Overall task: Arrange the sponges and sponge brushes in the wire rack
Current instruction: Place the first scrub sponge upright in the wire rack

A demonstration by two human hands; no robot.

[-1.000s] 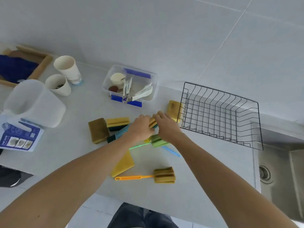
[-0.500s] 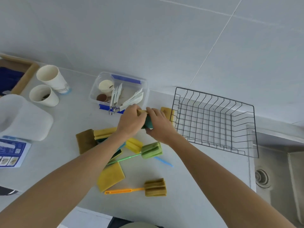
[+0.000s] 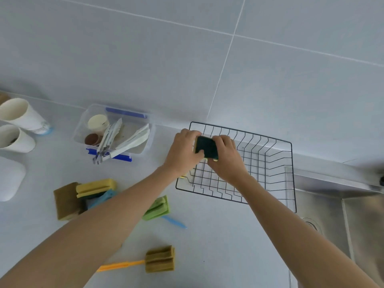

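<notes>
A dark green-faced sponge [image 3: 206, 149] is held over the black wire rack's [image 3: 270, 163] left end.

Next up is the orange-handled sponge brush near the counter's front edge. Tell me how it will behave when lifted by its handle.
The orange-handled sponge brush probably feels light: thin plastic handle, foam head. Lifted by the handle's far end, it will likely droop head-down, since the bulky head sits at one end. The slim handle may flex slightly. Rolling seems unlikely; the head looks blocky.

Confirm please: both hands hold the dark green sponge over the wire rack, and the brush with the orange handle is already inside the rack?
Not quite. The head view shows the brush with the orange handle lying on the counter, outside the wire rack. Both hands, left and right, do hold the dark green sponge over it.
</notes>
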